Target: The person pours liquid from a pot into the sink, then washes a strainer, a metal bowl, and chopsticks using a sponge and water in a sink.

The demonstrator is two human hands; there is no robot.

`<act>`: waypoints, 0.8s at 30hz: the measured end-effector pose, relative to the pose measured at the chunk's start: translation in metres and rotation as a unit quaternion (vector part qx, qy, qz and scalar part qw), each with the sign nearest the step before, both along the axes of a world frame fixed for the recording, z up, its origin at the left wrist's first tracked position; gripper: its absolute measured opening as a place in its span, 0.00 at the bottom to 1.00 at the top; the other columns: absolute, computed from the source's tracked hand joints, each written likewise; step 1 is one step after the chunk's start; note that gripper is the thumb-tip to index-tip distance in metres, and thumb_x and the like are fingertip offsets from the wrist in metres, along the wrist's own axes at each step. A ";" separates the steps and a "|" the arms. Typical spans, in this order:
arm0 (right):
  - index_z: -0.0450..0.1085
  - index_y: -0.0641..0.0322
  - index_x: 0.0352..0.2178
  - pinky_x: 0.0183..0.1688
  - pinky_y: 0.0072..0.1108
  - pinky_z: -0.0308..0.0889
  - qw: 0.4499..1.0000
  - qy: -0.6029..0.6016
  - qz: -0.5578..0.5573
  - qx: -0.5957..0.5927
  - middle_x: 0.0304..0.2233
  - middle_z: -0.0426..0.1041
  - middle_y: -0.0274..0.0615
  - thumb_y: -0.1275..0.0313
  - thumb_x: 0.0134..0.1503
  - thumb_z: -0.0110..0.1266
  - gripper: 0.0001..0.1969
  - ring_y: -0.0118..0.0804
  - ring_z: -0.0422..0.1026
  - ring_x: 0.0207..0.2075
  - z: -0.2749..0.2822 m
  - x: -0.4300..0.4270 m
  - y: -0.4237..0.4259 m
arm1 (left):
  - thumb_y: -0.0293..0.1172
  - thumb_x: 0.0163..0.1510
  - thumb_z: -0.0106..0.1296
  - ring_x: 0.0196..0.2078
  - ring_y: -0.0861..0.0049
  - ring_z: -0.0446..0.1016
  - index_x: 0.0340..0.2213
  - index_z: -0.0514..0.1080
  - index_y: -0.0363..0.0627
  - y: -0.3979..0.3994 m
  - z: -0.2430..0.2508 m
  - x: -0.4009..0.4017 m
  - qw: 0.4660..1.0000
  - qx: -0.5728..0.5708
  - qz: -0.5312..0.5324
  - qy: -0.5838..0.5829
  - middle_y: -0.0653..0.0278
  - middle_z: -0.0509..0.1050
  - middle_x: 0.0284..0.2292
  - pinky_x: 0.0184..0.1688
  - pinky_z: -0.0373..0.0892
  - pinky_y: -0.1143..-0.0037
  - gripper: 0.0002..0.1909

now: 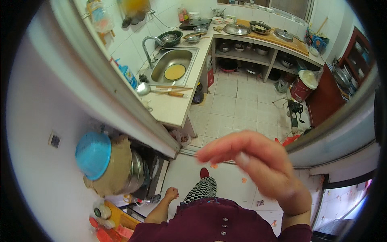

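Observation:
My right hand (pixel 257 163) is raised close to the camera in front of the doorway. Its fingers are stretched out and slightly bent, the thumb stands a little apart below them, and I see nothing held. Low by my left side hangs my left hand (pixel 172 193), small in view, its fingers curled with nothing visible in them. Beyond the sliding-door track (pixel 189 151) lies a kitchen counter (pixel 169 112). In its steel sink (pixel 187 57) sits a bowl of yellow liquid (pixel 175 72), below the faucet (pixel 148 45). A ladle (pixel 143 89) and several wooden-handled utensils (pixel 177 94) lie nearby.
A blue plastic basket (pixel 93 155) tops covered pots on the left. Along the back counter are a lidded pan (pixel 237 29), a frying pan (pixel 260 27) and a wooden board (pixel 297 47). A red bucket (pixel 300 89) and a hand-cranked grinder (pixel 296 109) stand right.

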State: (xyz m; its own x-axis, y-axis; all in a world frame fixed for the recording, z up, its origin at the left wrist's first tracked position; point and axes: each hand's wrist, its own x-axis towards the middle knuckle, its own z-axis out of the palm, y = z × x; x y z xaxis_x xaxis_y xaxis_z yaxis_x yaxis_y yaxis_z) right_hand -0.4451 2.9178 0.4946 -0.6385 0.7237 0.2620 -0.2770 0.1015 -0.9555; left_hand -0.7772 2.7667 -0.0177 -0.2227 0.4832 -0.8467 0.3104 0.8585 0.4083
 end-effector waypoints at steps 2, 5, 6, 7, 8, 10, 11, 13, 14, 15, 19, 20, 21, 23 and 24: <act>0.63 0.71 0.43 0.49 0.24 0.61 0.997 0.039 0.054 0.039 0.42 0.68 0.48 0.75 0.57 0.39 0.14 0.37 0.67 0.45 0.050 -0.010 0.027 | 0.34 0.55 0.42 0.26 0.75 0.73 0.35 0.67 0.36 0.070 -0.014 0.008 0.998 0.057 -0.002 0.012 0.57 0.73 0.27 0.26 0.70 0.75 0.13; 0.63 0.72 0.43 0.49 0.24 0.61 0.997 0.033 0.050 0.051 0.42 0.68 0.49 0.75 0.57 0.39 0.14 0.38 0.68 0.45 0.073 -0.017 0.071 | 0.36 0.54 0.45 0.27 0.77 0.72 0.36 0.67 0.38 0.196 -0.004 0.034 0.985 0.140 0.010 -0.100 0.60 0.73 0.27 0.27 0.70 0.78 0.14; 0.63 0.72 0.43 0.49 0.24 0.61 0.993 0.040 0.099 0.043 0.42 0.68 0.49 0.75 0.57 0.39 0.14 0.38 0.68 0.45 0.068 -0.030 0.101 | 0.35 0.54 0.44 0.26 0.78 0.72 0.35 0.67 0.38 0.213 0.022 0.034 0.985 0.154 0.013 -0.076 0.60 0.73 0.27 0.26 0.69 0.78 0.12; 0.63 0.72 0.43 0.49 0.24 0.61 0.996 0.023 0.072 0.044 0.42 0.68 0.49 0.75 0.57 0.40 0.14 0.38 0.68 0.45 0.074 -0.030 0.111 | 0.33 0.53 0.43 0.24 0.78 0.71 0.35 0.66 0.38 0.257 0.042 0.062 0.981 0.169 -0.059 -0.081 0.60 0.73 0.27 0.25 0.68 0.78 0.11; 0.63 0.72 0.43 0.49 0.25 0.61 0.995 0.021 0.090 0.043 0.42 0.68 0.49 0.76 0.57 0.40 0.14 0.39 0.68 0.45 0.077 -0.035 0.128 | 0.33 0.54 0.43 0.24 0.78 0.71 0.35 0.65 0.37 0.285 0.041 0.069 0.978 0.172 -0.060 -0.107 0.60 0.72 0.26 0.24 0.68 0.79 0.12; 0.63 0.72 0.43 0.49 0.25 0.61 0.994 0.009 0.101 0.037 0.42 0.68 0.50 0.76 0.57 0.40 0.14 0.39 0.68 0.45 0.071 -0.034 0.166 | 0.33 0.54 0.44 0.24 0.78 0.71 0.36 0.65 0.37 0.335 0.045 0.096 0.974 0.170 -0.062 -0.138 0.60 0.72 0.26 0.24 0.68 0.79 0.12; 0.63 0.72 0.43 0.49 0.25 0.61 0.994 0.001 0.102 0.033 0.42 0.68 0.50 0.76 0.57 0.40 0.14 0.39 0.68 0.45 0.067 -0.031 0.183 | 0.34 0.54 0.44 0.25 0.78 0.71 0.36 0.65 0.37 0.357 0.053 0.114 0.964 0.186 -0.078 -0.174 0.61 0.72 0.26 0.25 0.68 0.79 0.12; 0.63 0.72 0.43 0.49 0.25 0.61 0.996 -0.022 0.089 0.023 0.42 0.69 0.50 0.76 0.57 0.41 0.13 0.40 0.68 0.44 0.055 -0.021 0.217 | 0.34 0.54 0.44 0.25 0.79 0.71 0.36 0.66 0.38 0.396 0.080 0.151 0.950 0.206 -0.101 -0.213 0.61 0.72 0.27 0.27 0.68 0.79 0.12; 0.63 0.72 0.43 0.49 0.25 0.61 0.993 -0.035 0.111 0.015 0.42 0.69 0.51 0.76 0.56 0.41 0.13 0.40 0.68 0.44 0.046 -0.021 0.241 | 0.34 0.54 0.44 0.27 0.80 0.71 0.37 0.66 0.38 0.405 0.094 0.158 0.941 0.217 -0.088 -0.245 0.61 0.72 0.28 0.28 0.68 0.79 0.12; 0.63 0.72 0.43 0.49 0.25 0.61 0.992 -0.054 0.114 0.003 0.42 0.69 0.51 0.76 0.56 0.41 0.13 0.40 0.68 0.44 0.032 -0.017 0.265 | 0.33 0.53 0.44 0.28 0.81 0.70 0.37 0.66 0.39 0.424 0.106 0.171 0.927 0.228 -0.092 -0.285 0.61 0.72 0.29 0.30 0.67 0.79 0.12; 0.63 0.71 0.43 0.45 0.24 0.64 0.992 -0.107 0.064 -0.011 0.41 0.69 0.46 0.77 0.57 0.40 0.13 0.38 0.70 0.41 -0.065 0.029 0.370 | 0.33 0.54 0.44 0.29 0.82 0.69 0.39 0.66 0.40 0.509 0.145 0.205 0.910 0.261 -0.102 -0.305 0.62 0.72 0.30 0.32 0.66 0.80 0.12; 0.63 0.71 0.42 0.44 0.24 0.65 0.990 -0.127 0.038 -0.038 0.39 0.70 0.46 0.77 0.56 0.41 0.13 0.38 0.70 0.40 -0.092 0.050 0.402 | 0.34 0.55 0.43 0.29 0.81 0.69 0.40 0.66 0.40 0.529 0.167 0.203 0.900 0.302 -0.090 -0.300 0.63 0.72 0.30 0.32 0.67 0.80 0.13; 0.63 0.70 0.41 0.43 0.25 0.65 0.987 -0.107 -0.016 -0.119 0.37 0.71 0.46 0.76 0.56 0.41 0.12 0.38 0.71 0.38 -0.119 0.073 0.429 | 0.35 0.56 0.42 0.29 0.81 0.69 0.42 0.66 0.40 0.551 0.189 0.202 0.887 0.342 -0.088 -0.298 0.63 0.72 0.31 0.32 0.67 0.80 0.15; 0.64 0.68 0.39 0.41 0.26 0.67 0.959 -0.082 -0.143 -0.229 0.34 0.72 0.46 0.73 0.57 0.41 0.11 0.38 0.72 0.35 -0.157 0.122 0.482 | 0.35 0.57 0.41 0.28 0.81 0.70 0.42 0.65 0.39 0.605 0.170 0.196 0.904 0.323 -0.004 -0.280 0.62 0.72 0.31 0.31 0.68 0.80 0.15; 0.64 0.66 0.38 0.40 0.26 0.67 0.940 -0.072 -0.207 -0.263 0.33 0.72 0.46 0.72 0.57 0.41 0.10 0.38 0.72 0.34 -0.171 0.145 0.506 | 0.35 0.57 0.40 0.28 0.80 0.70 0.42 0.65 0.38 0.628 0.180 0.182 0.909 0.338 0.034 -0.242 0.62 0.72 0.31 0.30 0.68 0.80 0.15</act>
State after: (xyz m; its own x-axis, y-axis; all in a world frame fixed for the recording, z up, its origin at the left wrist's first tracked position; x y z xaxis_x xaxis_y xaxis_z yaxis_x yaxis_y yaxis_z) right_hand -0.3003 3.4236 0.3234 -0.2758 0.9230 -0.2682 -0.1815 -0.3241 -0.9284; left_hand -0.5953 3.3946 0.1619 0.0483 0.9282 -0.3690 -0.0891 0.3719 0.9240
